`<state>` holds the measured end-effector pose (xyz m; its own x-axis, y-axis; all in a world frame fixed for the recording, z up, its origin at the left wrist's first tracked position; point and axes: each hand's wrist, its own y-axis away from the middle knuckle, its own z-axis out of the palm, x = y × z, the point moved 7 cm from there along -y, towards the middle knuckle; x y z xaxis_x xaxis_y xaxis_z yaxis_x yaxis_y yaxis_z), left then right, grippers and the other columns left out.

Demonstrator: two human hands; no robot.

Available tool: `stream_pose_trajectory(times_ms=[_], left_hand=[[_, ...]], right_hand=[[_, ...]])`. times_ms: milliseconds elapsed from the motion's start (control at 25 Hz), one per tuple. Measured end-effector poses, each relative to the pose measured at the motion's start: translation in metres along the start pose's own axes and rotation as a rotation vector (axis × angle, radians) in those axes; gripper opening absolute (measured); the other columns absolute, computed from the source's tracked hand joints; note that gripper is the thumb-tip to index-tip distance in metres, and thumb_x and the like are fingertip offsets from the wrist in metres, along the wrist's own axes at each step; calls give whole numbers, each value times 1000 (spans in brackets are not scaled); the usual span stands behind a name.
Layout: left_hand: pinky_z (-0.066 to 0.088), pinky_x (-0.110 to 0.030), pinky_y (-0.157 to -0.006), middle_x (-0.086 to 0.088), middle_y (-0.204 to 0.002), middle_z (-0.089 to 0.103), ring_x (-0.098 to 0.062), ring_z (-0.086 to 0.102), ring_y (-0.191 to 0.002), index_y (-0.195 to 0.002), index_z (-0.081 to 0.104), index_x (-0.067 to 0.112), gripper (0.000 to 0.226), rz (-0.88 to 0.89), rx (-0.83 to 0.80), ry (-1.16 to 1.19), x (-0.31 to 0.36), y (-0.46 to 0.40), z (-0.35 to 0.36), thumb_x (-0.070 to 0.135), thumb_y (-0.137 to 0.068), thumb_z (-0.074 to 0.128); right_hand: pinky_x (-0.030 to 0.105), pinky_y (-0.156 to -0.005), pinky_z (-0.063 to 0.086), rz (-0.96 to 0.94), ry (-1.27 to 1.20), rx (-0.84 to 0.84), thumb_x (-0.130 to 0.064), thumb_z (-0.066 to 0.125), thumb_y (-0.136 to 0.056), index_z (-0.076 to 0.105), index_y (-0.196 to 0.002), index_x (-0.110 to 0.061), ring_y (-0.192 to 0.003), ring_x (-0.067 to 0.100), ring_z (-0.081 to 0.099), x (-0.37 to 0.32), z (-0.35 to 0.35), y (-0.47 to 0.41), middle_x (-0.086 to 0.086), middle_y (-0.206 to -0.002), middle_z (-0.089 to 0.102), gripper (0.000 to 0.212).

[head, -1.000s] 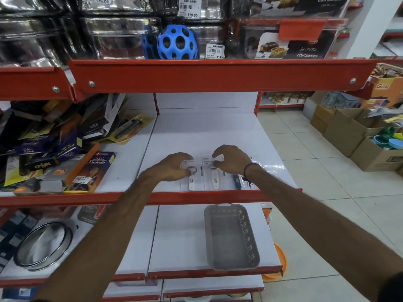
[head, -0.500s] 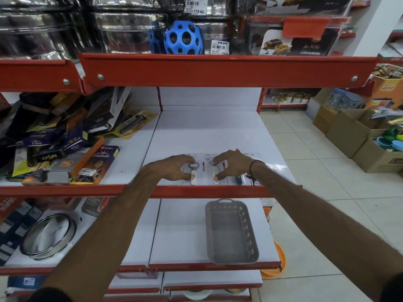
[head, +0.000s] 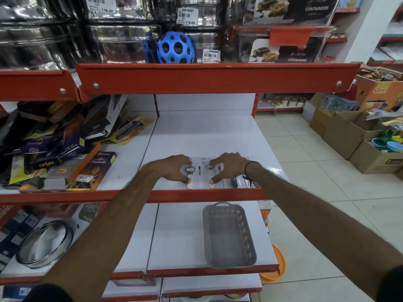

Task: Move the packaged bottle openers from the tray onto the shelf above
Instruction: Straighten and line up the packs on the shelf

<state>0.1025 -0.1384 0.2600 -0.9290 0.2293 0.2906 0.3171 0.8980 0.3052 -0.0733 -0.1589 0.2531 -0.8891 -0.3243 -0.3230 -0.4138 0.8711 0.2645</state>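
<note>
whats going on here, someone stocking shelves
Yes. A person's left hand and right hand press flat on packaged bottle openers lined up at the front of a white shelf. The grey tray on the shelf below looks empty, so the move seems about done.

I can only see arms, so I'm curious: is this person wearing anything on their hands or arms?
Both forearms are bare, no gloves. The right hand has a thin black cord band at the wrist, loose ends dangling. The left hand wears nothing. Dark sleeves show near the frame's bottom corners.
</note>
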Motion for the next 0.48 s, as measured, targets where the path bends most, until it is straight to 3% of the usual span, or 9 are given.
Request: stream_pose_trajectory(times_ms=[120,160,320,480], left_hand=[[27,-33,-116,0,-161,27,-22,31,-145,-148,36,20,78,11,44,65,7,-3,-5,40,-82,74],[29,-34,-115,0,-161,28,-22,33,-144,-148,36,21,78,30,59,78,14,-6,-5,42,-82,73],[35,-35,-112,0,-156,39,-22,41,-138,-146,40,22,81,94,76,91,48,-16,5,52,-79,72],[42,-38,-108,0,-147,49,-22,49,-129,-138,49,21,74,89,69,20,58,-22,16,49,-74,77]], right_hand=[[35,-111,38,-9,-171,44,-54,80,-68,56,-136,-26,-132,22,50,9,-18,7,-3,-149,50,78],[32,-108,40,-8,-193,61,-51,81,-68,57,-135,-24,-130,21,51,15,-26,11,-2,-148,51,76],[39,-113,33,35,-71,59,-43,81,-72,60,-133,-22,-134,24,46,48,-40,24,2,-148,50,68],[45,-113,32,60,29,-4,-48,83,-67,66,-127,-25,-130,27,49,62,-25,26,1,-145,53,66]])
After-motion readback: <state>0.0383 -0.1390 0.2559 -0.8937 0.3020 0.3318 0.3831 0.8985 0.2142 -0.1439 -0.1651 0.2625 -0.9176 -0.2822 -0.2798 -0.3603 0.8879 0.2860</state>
